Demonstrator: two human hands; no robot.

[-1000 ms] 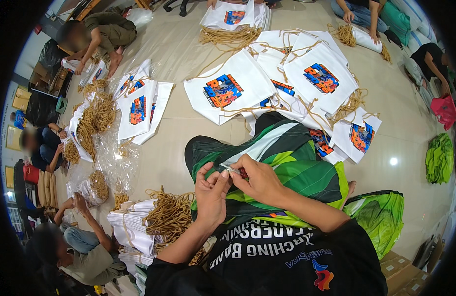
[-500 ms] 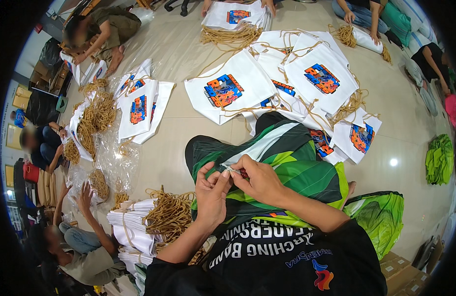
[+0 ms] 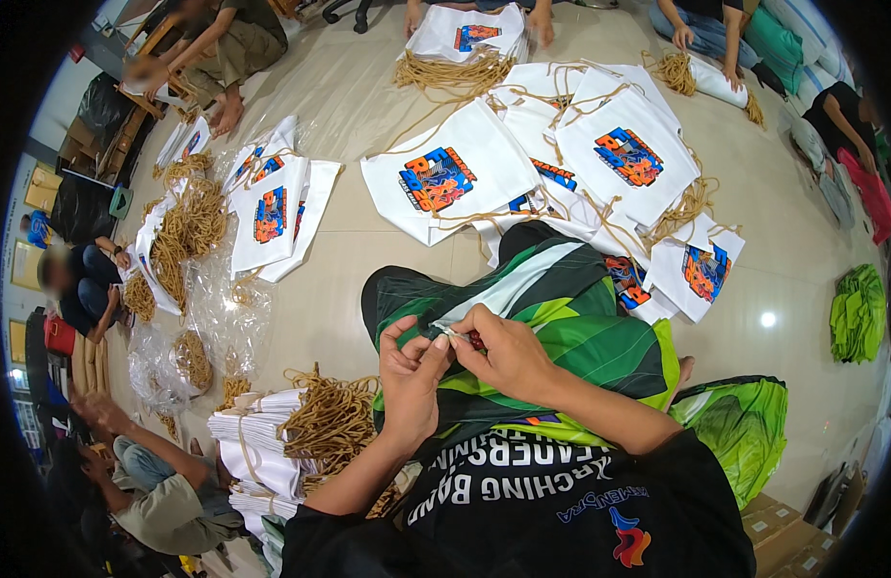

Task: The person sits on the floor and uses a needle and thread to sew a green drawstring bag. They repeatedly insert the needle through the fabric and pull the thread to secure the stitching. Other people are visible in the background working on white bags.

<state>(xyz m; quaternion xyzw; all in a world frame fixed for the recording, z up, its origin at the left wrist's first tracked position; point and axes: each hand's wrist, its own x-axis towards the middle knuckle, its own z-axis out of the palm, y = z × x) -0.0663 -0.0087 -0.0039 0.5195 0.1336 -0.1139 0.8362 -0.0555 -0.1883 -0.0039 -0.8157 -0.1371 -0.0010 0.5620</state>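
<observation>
Across my lap lies a shiny green, black and white cloth (image 3: 580,337). Both thumbs and fingertips meet at a small white bit at its edge. My left hand (image 3: 412,376) pinches this spot, its index finger raised and bent. From the other side my right hand (image 3: 508,356) pinches at the same place, fingers curled. A small dark red thing (image 3: 477,340) shows between the right fingers; its kind is hidden. White drawstring bags (image 3: 469,173) with bright prints and tan cords lie just beyond my knees.
At lower left stand bundled folded white bags (image 3: 257,433) beside tan cords (image 3: 330,414). More cords (image 3: 185,241) and clear plastic (image 3: 238,308) lie on the left floor. Lime green cloth (image 3: 734,424) is at my right, another lime pile (image 3: 858,313) farther off. Several people sit around, working.
My hands have barely moved. At lower left a person's hands have drawn back left, off the plastic. The far-left person has shifted, and the pink cloth at far right has moved.
</observation>
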